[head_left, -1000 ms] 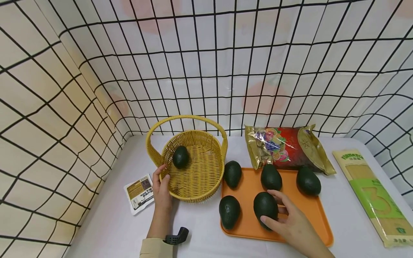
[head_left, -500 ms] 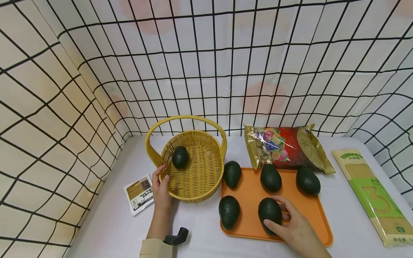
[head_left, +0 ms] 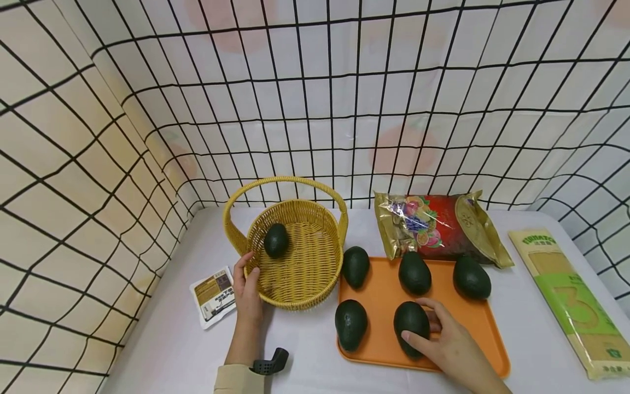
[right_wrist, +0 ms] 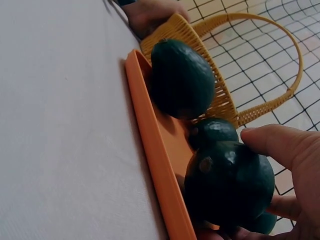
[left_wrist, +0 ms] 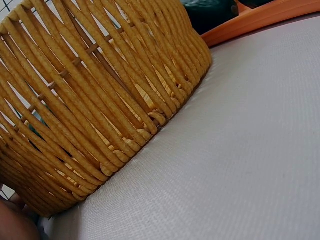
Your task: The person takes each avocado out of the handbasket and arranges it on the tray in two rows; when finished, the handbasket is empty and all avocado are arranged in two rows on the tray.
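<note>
My left hand (head_left: 249,295) grips the near left rim of a yellow wicker basket (head_left: 301,298), thumb inside the rim. One dark green avocado (head_left: 276,241) lies in the basket, towards its left side. Over an orange tray (head_left: 381,350), my right hand (head_left: 451,342) holds an avocado (head_left: 409,325) from its right side, thumb in front and fingers behind. In the right wrist view this avocado (right_wrist: 230,182) is low at the tray; whether it touches the bottom is hidden. Several other avocados, such as the near left one (head_left: 351,325), lie on the tray.
A gold and red foil bag (head_left: 438,224) lies behind the tray. To the right is a flat green and yellow noodle packet (head_left: 571,301). A small white and brown packet (head_left: 214,295) lies left of my left wrist. Black wire grid (head_left: 330,115) encloses the table's back and sides.
Within the last second, my right hand and its avocado shifted slightly right and towards me, then stayed about still. My left hand and the basket hold their place.
</note>
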`<state>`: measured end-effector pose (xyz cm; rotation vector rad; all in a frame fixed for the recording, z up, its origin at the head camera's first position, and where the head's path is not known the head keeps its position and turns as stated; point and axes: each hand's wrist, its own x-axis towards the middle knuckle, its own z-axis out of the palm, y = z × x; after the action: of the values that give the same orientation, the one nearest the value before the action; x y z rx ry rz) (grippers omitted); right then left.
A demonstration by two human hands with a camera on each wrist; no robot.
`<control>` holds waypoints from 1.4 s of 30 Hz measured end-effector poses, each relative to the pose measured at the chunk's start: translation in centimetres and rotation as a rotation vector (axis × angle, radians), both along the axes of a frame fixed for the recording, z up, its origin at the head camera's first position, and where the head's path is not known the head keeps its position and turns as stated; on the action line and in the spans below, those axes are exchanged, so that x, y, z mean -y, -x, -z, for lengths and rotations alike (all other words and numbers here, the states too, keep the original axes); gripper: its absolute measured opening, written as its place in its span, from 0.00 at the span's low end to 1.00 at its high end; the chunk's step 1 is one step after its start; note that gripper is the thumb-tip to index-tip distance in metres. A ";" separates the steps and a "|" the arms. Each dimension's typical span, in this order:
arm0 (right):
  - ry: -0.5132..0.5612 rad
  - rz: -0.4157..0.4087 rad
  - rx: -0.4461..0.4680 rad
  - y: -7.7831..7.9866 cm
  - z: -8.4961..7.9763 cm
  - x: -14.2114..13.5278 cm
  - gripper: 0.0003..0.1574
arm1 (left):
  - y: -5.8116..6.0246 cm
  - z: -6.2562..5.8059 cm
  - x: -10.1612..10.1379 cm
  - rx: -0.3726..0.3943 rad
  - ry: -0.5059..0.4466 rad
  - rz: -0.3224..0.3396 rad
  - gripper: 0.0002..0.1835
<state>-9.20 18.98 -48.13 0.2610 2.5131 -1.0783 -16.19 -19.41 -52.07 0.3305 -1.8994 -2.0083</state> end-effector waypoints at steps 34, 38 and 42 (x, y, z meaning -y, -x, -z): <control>0.034 -0.028 -0.009 0.3 -0.6 -0.7 0.61 | 0.1 0.2 0.0 -0.024 -0.012 0.007 0.22; 0.035 -0.013 -0.008 0.3 -1.3 -1.0 0.62 | 0.1 0.2 0.0 -0.026 -0.011 0.017 0.23; 0.037 -0.017 -0.051 0.3 -2.3 -1.4 0.61 | 0.1 0.1 0.0 -0.012 0.000 0.014 0.23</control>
<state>-9.49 20.42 -45.80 0.2034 2.5322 -1.1373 -16.29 -19.44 -52.20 0.3056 -1.8997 -2.0154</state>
